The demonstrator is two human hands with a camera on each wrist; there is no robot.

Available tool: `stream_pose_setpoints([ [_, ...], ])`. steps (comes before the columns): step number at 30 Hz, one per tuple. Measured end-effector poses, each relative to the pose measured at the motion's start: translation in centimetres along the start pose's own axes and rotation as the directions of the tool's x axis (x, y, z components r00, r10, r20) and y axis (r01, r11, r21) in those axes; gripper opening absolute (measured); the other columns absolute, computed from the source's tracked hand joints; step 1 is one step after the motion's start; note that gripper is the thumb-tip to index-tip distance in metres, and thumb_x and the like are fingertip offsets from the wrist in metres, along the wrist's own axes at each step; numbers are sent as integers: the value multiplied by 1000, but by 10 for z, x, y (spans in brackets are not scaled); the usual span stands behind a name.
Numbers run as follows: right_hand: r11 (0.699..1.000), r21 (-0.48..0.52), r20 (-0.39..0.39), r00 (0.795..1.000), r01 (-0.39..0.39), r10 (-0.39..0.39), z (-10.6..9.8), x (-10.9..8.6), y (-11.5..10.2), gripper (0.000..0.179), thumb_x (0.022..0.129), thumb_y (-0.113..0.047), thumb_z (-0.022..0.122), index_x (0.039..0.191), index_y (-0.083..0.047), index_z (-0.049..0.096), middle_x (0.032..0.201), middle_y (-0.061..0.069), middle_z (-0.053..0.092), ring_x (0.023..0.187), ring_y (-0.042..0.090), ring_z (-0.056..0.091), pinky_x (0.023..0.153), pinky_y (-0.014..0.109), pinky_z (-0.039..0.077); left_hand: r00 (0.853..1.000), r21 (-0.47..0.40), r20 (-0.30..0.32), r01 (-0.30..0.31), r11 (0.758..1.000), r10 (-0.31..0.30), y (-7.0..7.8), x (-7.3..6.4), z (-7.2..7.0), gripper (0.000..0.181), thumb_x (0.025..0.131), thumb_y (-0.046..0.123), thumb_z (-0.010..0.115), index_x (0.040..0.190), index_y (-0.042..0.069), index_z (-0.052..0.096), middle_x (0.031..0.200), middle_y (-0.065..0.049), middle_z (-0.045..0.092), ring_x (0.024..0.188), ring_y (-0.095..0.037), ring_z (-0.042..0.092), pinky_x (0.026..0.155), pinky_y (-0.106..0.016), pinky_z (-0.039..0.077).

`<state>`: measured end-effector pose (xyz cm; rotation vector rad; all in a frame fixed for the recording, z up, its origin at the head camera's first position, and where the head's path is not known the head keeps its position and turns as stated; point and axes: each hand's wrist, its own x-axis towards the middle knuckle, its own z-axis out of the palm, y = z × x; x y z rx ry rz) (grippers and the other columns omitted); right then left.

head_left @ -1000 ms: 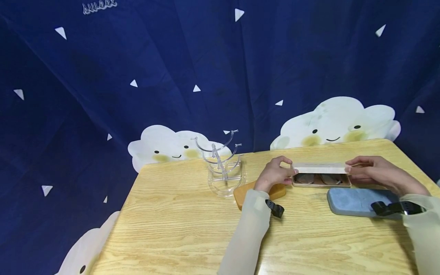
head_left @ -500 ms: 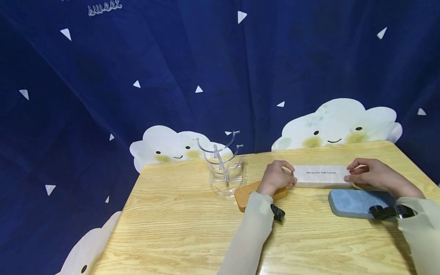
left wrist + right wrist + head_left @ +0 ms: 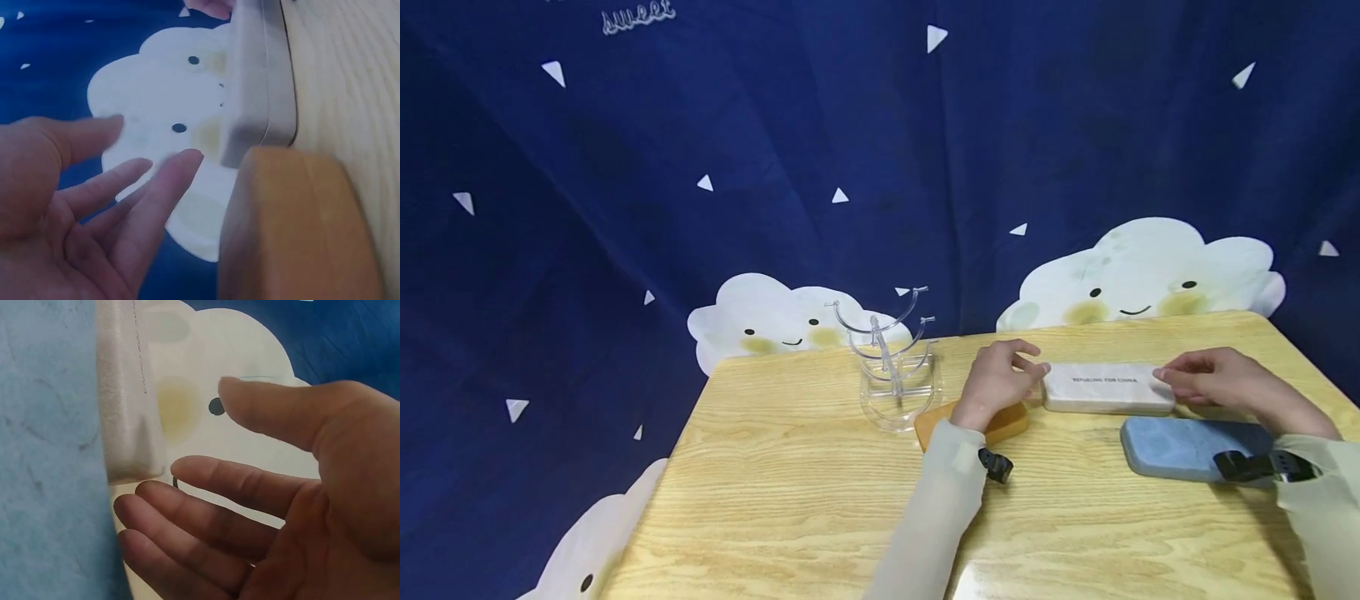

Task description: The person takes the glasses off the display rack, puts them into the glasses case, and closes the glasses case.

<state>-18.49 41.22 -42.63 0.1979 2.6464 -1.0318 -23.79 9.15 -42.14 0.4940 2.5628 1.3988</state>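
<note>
A white glasses case [image 3: 1108, 389] with printed lettering lies closed on the table in the head view; its lid hides the glasses inside. My left hand [image 3: 997, 379] is at the case's left end, and in the left wrist view its loosely bent fingers [image 3: 178, 178] hold nothing and stand apart from the case. At the opposite end is my right hand [image 3: 1236, 383]. Its thumb and fingers [image 3: 219, 478] are spread in the right wrist view, the fingertips close by the case's end, with nothing gripped.
An orange glasses case [image 3: 934, 421] lies partly under my left wrist. Nearer me on the right, a blue glasses case [image 3: 1180, 446] sits below my right wrist. A clear tiered glasses stand [image 3: 891, 371] stands left of the cases, before a blue curtain [image 3: 775, 150].
The white case's lid came down over the glasses and is now closed. Both hands have loosened from its ends, the left drawing slightly away.
</note>
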Motion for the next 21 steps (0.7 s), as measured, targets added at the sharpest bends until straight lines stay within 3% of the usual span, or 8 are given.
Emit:
stream_pose_setpoints([
  [4, 1000, -14, -32, 999, 8, -8, -3, -3, -4, 70, 106, -49, 54, 131, 16, 55, 115, 31, 72, 91, 19, 74, 71, 31, 61, 997, 69, -4, -74, 995, 74, -4, -4, -13, 30, 98, 38, 73, 123, 22, 76, 101, 1, 82, 79, -3, 68, 62, -17, 51],
  [7, 999, -39, -52, 998, 20, -22, -2, -6, -13, 69, 106, -53, 53, 132, 12, 58, 115, 26, 73, 89, 15, 70, 68, 27, 57, 995, 51, -9, -101, 994, 101, -6, -9, -23, 29, 100, 38, 71, 123, 22, 76, 104, 0, 82, 79, -3, 70, 63, -18, 51],
  [11, 990, -98, -92, 990, 99, -108, 4, -11, -30, 63, 105, -51, 57, 133, 6, 61, 117, 25, 72, 94, 22, 69, 68, 27, 51, 993, 35, -7, -120, 992, 120, -8, -16, -35, 30, 101, 37, 70, 125, 21, 75, 105, -1, 82, 81, -2, 71, 65, -17, 53],
  [16, 955, -189, -160, 953, 227, -258, 16, -20, -55, 50, 104, -39, 64, 132, 2, 65, 121, 27, 72, 101, 36, 71, 71, 28, 52, 989, 43, -34, -140, 989, 141, -13, -27, -47, 28, 100, 33, 71, 124, 19, 75, 105, -1, 81, 89, -5, 76, 76, -15, 56],
  [21, 910, -216, -165, 906, 353, -390, 32, -31, -79, 39, 102, -30, 68, 129, -2, 69, 119, 21, 76, 103, 29, 74, 75, 24, 57, 978, 59, -40, -204, 977, 207, -19, -41, -61, 27, 101, 27, 69, 126, 16, 74, 108, -2, 81, 100, -11, 78, 88, -18, 59],
])
